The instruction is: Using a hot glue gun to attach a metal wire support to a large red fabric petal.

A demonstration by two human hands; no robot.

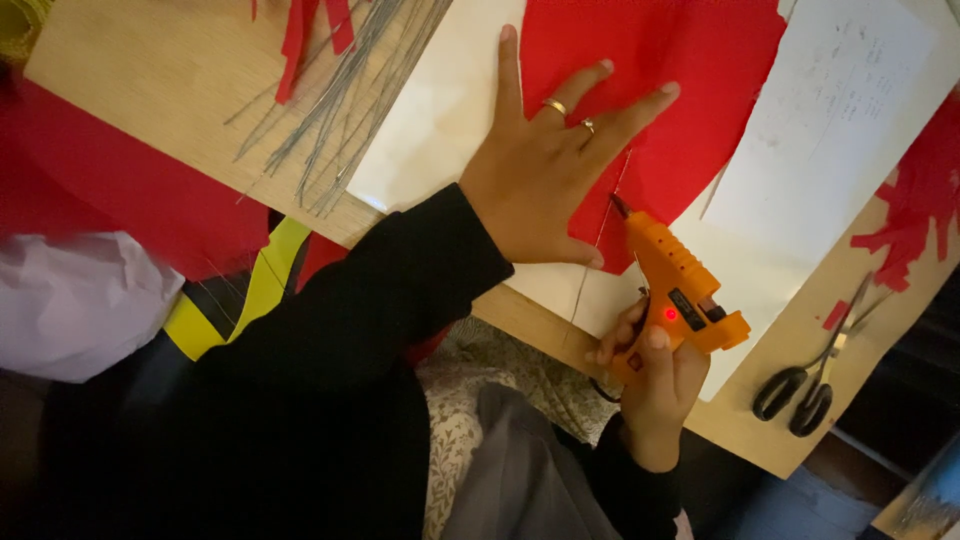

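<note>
My left hand (pixel 545 165) lies flat with fingers spread on a red paper sheet (pixel 690 70), with two rings on its fingers. A thin grey wire (pixel 596 250) runs under the hand along the paper's edge and down toward me. My right hand (pixel 655 375) grips an orange glue gun (pixel 675 285) with a red light lit on its side. The gun's nozzle points at the red paper's edge, right beside my left thumb.
White sheets (pixel 840 120) lie under the red paper on a wooden board (pixel 150 80). A bundle of thin grey wires (pixel 340 90) sits at the upper left with red paper strips (pixel 300 30). Black-handled scissors (pixel 810 385) and red scraps (pixel 915 215) lie at the right.
</note>
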